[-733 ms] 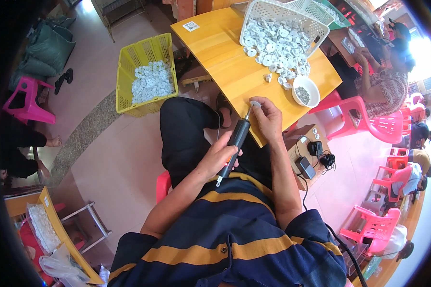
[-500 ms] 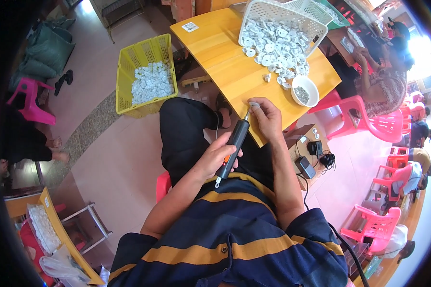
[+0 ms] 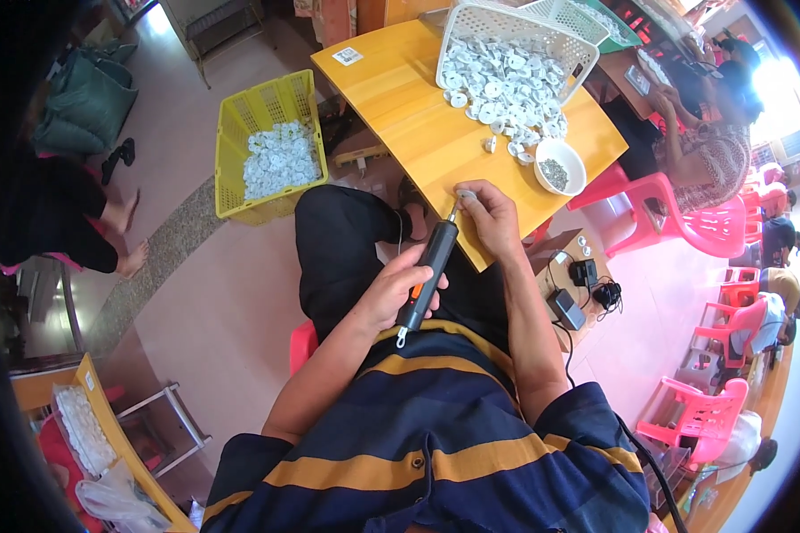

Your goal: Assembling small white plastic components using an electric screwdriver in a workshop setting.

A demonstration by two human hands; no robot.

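Note:
My left hand [image 3: 398,289] is wrapped round a black electric screwdriver [image 3: 430,271] with an orange switch and a white loop at its rear end. Its metal bit slants up and to the right. At the tip of that bit, my right hand [image 3: 492,216] pinches a small white round plastic part [image 3: 465,194], largely covered by the fingers. Both hands are above my lap beside the near corner of the yellow wooden table [image 3: 400,98]. Farther along the table lie many similar white parts [image 3: 502,89], spilling from a tipped white basket [image 3: 585,55]. A white bowl [image 3: 578,169] holds small metal pieces, probably screws.
A yellow crate [image 3: 228,169] of white parts stands on the floor to the left. Power adapters and cables [image 3: 567,308] lie on a wooden box at right. Pink chairs [image 3: 698,213] and seated people fill the right side. Someone's bare feet [image 3: 132,258] show at far left.
My hands and the screwdriver keep nearly the same pose, with the bit still at the white part. The person at far left has stepped closer, and the view has shifted slightly.

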